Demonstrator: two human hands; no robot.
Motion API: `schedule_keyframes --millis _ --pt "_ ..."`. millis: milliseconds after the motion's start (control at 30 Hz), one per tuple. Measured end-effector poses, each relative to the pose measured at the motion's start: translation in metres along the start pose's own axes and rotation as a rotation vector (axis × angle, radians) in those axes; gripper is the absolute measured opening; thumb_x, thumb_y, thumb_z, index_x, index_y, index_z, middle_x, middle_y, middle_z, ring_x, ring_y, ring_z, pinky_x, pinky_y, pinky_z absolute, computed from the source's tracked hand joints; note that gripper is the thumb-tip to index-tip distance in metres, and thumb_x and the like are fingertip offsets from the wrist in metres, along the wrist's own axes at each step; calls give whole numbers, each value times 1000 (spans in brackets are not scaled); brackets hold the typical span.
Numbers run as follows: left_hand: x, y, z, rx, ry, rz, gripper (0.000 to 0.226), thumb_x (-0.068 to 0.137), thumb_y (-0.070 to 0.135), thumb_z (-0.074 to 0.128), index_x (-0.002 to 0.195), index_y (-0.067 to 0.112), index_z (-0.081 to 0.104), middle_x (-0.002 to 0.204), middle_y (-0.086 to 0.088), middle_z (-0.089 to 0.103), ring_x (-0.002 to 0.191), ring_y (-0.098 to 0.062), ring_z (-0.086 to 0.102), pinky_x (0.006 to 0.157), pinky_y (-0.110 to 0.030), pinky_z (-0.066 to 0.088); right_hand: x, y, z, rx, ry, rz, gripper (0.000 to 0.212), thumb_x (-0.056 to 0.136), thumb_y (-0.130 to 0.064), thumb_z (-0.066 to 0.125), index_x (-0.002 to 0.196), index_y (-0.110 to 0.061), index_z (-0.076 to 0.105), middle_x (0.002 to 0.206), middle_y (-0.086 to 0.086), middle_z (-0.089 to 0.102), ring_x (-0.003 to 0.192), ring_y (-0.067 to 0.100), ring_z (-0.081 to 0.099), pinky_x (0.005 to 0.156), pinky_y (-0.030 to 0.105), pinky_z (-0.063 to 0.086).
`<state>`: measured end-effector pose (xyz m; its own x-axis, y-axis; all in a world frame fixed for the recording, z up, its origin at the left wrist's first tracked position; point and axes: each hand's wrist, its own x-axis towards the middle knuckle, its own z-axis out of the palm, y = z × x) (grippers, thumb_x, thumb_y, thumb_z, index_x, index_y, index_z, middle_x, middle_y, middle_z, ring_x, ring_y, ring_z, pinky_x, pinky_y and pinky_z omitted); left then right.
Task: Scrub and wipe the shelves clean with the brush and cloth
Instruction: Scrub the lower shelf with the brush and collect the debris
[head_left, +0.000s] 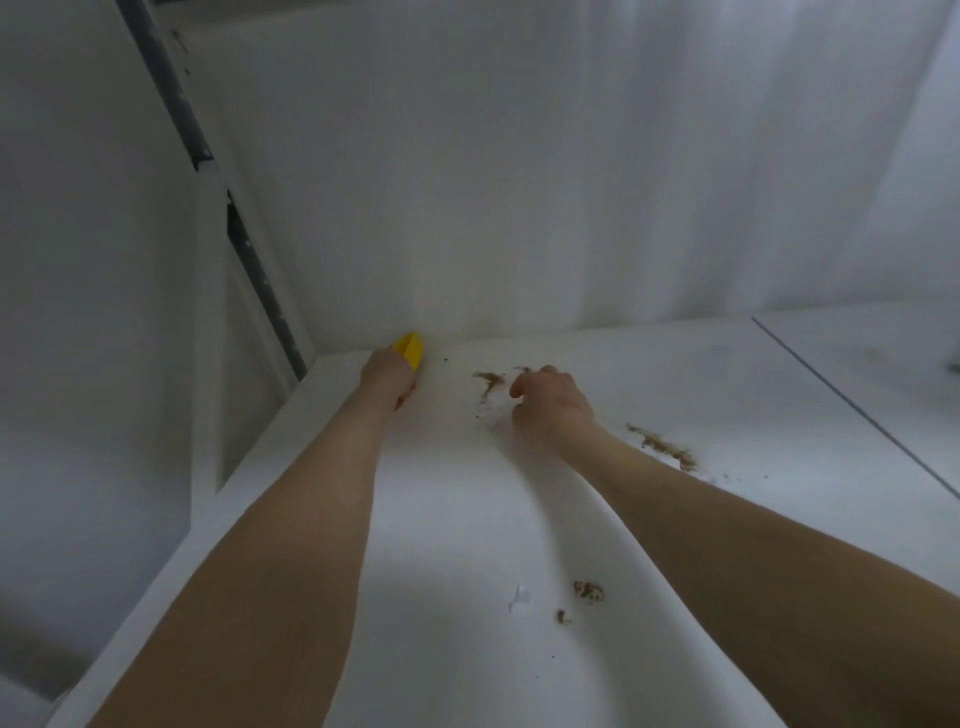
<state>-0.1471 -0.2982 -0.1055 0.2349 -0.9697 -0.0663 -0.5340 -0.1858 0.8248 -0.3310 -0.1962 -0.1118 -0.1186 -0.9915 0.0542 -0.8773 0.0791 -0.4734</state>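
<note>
The white shelf (467, 519) carries brown dirt smears: one streak (488, 382) near the back wall, another (662, 447) to the right, and small clumps (588, 591) nearer to me. My left hand (387, 371) grips a yellow brush (410, 349) in the shelf's back left corner, against the wall. My right hand (550, 400) hovers or rests just right of the far streak, with its fingers curled and thumb near the forefinger. A faint whitish patch (491, 415) lies under its fingertips; blur hides whether it holds a cloth.
A white back wall (519, 182) rises behind the shelf. A white side panel with a dark metal rail (254, 275) stands at the left. A thin dark seam (857, 410) crosses the shelf at the right. A small white chip (519, 597) lies near the front clumps.
</note>
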Motion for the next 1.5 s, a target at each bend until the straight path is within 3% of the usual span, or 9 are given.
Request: schedule_keyframes --millis 233,433,667,833,1067,1200,1333,1433,1500 --pt "-49 39 48 118 -359 169 23 100 23 34 105 16 55 62 -8 48 45 -16 37 49 -19 28 2 24 -8 -44 111 79 35 92 -13 47 125 -19 55 130 9 43 125 29 35 97 38 39" --pt "-91 50 26 150 -570 209 30 100 17 35 74 17 50 61 -4 45 38 -10 33 49 -18 34 -3 16 -27 -38 190 71 35 90 -10 42 122 -14 55 125 13 45 122 32 37 94 40 40" --pt "-62 15 -20 0 -5 71 30 98 14 36 99 1 63 91 -29 62 66 -33 61 54 -29 45 -9 4 -35 24 157 46 33 91 -13 51 123 -18 55 129 10 44 124 29 37 94 38 39" --pt "-74 8 -8 148 -69 24 40 98 17 37 111 -14 58 107 -38 61 98 -51 60 75 -53 52 -16 11 -26 19 95 77 36 89 -11 50 124 -17 53 129 10 42 124 29 35 94 38 40" --pt "-125 48 34 117 -418 144 35 98 15 35 67 11 50 62 -10 52 42 -17 38 43 -18 31 -25 9 -42 -15 110 95 38 88 -7 48 124 -17 53 129 11 42 124 29 34 92 37 42" --pt "-121 40 0 36 -181 119 40 98 12 37 60 9 50 44 -5 53 36 -19 47 46 -25 38 -28 6 -55 6 135 79 39 88 -5 45 124 -16 54 128 11 42 124 29 35 91 37 41" --pt "-105 5 -36 69 64 -36 42 100 17 33 113 -13 59 113 -32 61 104 -42 61 88 -45 52 -30 5 -54 20 109 65 40 88 -6 46 126 -15 53 129 11 42 125 29 34 91 38 42" --pt "-119 -12 -34 137 57 -55 45 101 22 31 121 -10 56 120 -30 58 107 -42 59 89 -40 49 -31 8 -47 30 90 57 39 89 -7 47 126 -15 53 129 11 42 124 29 34 88 36 40" --pt "-130 -5 -12 160 -12 7 46 101 22 30 115 -11 59 111 -33 61 83 -40 63 68 -38 50 -31 9 -44 33 87 57 38 89 -7 47 125 -15 53 128 11 42 123 30 35 87 36 39"
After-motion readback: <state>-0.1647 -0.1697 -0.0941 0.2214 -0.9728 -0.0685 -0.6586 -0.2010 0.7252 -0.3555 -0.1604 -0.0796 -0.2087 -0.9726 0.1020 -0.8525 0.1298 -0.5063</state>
